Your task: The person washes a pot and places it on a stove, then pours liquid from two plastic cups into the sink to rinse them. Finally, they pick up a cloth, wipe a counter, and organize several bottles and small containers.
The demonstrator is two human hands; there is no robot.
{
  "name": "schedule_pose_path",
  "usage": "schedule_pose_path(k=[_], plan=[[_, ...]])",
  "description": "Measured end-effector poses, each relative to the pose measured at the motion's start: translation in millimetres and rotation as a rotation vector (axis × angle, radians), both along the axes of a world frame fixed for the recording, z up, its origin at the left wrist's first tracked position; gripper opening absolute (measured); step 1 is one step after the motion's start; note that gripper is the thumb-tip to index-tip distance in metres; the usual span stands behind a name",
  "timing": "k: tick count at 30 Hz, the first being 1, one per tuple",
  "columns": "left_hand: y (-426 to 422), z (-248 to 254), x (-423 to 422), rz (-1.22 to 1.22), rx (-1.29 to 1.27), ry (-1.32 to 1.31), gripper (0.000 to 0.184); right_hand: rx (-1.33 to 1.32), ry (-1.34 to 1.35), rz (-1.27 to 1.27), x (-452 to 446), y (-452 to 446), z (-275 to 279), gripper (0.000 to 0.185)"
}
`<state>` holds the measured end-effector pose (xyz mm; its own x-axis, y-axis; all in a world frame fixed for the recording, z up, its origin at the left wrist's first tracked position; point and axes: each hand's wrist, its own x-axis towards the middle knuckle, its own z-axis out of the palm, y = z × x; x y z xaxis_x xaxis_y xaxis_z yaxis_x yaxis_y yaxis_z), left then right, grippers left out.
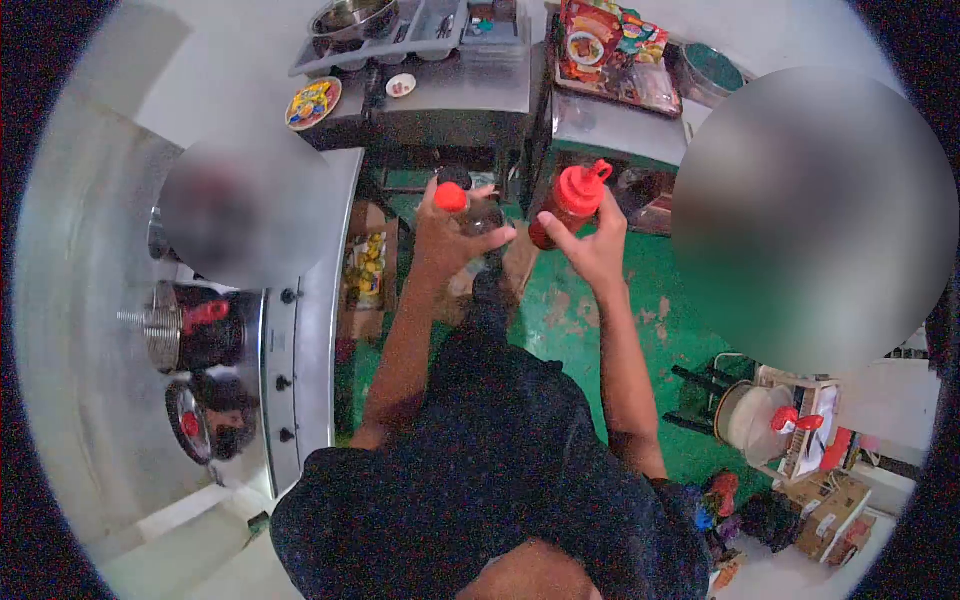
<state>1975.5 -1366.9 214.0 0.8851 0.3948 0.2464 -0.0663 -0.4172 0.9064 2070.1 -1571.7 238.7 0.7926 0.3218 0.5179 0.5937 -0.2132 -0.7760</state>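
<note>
My right hand point(598, 240) is wrapped round a red squeeze bottle point(572, 205), its red lid and looped tip pointing up and to the right. To its left, my left hand point(445, 240) is curled with the thumb reaching toward the bottle. A bright red cap point(451, 197) shows at the fingers of that hand. Whatever body belongs to the cap looks see-through or dark and is hard to make out against the background. The two hands are apart, held up in front of my dark shirt.
A steel stove point(305, 330) with pots stands on the left. Ahead, a steel table point(480, 95) bears grey trays point(425, 35), a plate of packets point(313, 102) and a small white bowl point(401, 86). Food packs point(610, 50) lie at the far right. A stool point(750, 420) stands right.
</note>
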Motion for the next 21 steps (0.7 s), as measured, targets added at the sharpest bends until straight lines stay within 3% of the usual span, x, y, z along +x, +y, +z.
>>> schedule_pose_path(k=[4, 6, 10, 11, 16, 19, 21], plan=[[48.2, 15.7, 75.3, -0.015, 0.186, -0.083, 0.066, 0.01, 0.088, -0.045, 66.7, 38.4, 7.3, 0.058], [72.7, 29.7, 105.8, -0.029, 0.403, -0.184, 0.069, 0.045, 0.071, -0.048, 98.8, 55.3, 3.4, 0.058], [96.4, 23.5, 140.8, -0.072, 0.057, -0.201, 0.07, 0.044, 0.174, -0.124, 132.2, 77.5, -2.6, 0.068], [103.4, 21.7, 149.3, -0.063, 0.089, -0.187, 0.066, 0.045, 0.172, -0.122, 143.5, 84.7, -6.9, 0.069], [130.6, -34.2, 204.4, 0.016, 0.214, -0.168, 0.053, 0.045, 0.286, -0.092, 196.0, 121.7, -26.7, 0.069], [146.3, -69.3, 253.7, 0.127, 0.475, -0.253, 0.065, 0.047, 0.251, -0.035, 241.6, 145.8, -69.0, 0.071], [151.8, -83.9, 277.8, 0.154, 0.415, -0.085, 0.068, -0.039, 0.267, -0.036, 262.6, 157.6, -83.5, 0.072]])
